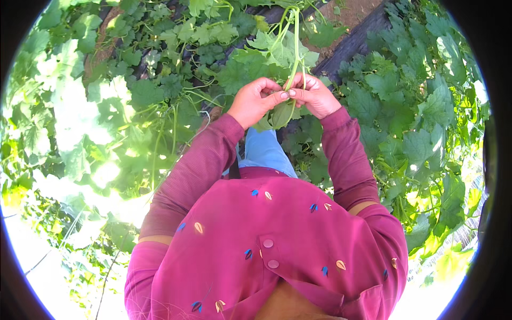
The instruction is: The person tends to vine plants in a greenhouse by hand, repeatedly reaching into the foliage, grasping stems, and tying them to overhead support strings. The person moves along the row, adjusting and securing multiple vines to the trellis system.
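A thick green vine stem (296, 44) rises away from me and bends over near the top of the view, with thin side stalks and tendrils. My right hand (314, 95) pinches it low down between thumb and fingers. From the other side, my left hand (256, 98) meets it at the same spot, thumb and fingertips closed on the stem. The two thumbs nearly touch. A broad lobed leaf (250, 66) spreads beyond my left hand. Just below my fingers hangs another leaf (282, 114), its upper part hidden by them.
Dense leafy vines (416, 108) stand close on my right, and sunlit foliage (120, 120) fills the left. Dark plastic sheeting (354, 46) lies over brown soil (356, 14) ahead. A thin wire or string (206, 120) runs beside my left forearm.
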`<state>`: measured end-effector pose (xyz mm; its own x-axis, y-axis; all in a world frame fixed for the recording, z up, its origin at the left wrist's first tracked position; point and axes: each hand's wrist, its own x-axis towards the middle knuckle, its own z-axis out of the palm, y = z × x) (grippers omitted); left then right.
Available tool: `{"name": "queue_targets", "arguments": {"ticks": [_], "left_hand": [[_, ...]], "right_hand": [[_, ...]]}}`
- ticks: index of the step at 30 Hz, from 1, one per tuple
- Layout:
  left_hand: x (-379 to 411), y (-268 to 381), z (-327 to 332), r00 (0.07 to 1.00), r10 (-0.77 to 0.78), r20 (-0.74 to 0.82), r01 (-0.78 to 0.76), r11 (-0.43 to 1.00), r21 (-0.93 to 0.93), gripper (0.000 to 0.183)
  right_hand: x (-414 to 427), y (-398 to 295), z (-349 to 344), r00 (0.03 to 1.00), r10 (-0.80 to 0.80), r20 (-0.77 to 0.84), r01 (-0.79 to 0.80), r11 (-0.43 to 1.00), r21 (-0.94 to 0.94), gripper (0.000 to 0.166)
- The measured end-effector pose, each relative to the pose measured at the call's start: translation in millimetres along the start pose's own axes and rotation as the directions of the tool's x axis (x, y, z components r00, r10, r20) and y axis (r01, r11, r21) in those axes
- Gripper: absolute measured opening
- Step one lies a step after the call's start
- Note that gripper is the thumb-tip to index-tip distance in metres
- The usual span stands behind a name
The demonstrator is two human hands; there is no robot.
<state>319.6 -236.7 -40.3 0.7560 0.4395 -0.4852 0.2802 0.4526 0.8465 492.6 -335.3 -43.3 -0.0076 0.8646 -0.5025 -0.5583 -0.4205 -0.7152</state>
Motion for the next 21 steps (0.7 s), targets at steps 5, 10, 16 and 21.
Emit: {"name": "queue_targets", "arguments": {"ticks": [5,10,16,21], "left_hand": [[-24,75,-7,0.995,0.001,0.097,-0.003,1.0,0.016,0.013],[-54,102,-10,0.944,0.317,-0.095,-0.2,0.776,0.598,0.007],[-91,92,-60,0.83,0.541,-0.139,-0.303,0.645,0.701,0.01],[-93,41,-93,0.883,0.466,-0.046,-0.394,0.792,0.466,0.024]], "right_hand": [[-19,-55,38,0.976,-0.215,-0.013,0.214,0.973,-0.085,0.011],[-24,-73,71,0.928,-0.366,0.073,0.373,0.904,-0.207,0.01],[-33,-68,107,0.864,-0.467,0.188,0.502,0.821,-0.27,0.011],[-62,-51,140,0.906,-0.353,0.234,0.396,0.902,-0.172,0.017]]}}
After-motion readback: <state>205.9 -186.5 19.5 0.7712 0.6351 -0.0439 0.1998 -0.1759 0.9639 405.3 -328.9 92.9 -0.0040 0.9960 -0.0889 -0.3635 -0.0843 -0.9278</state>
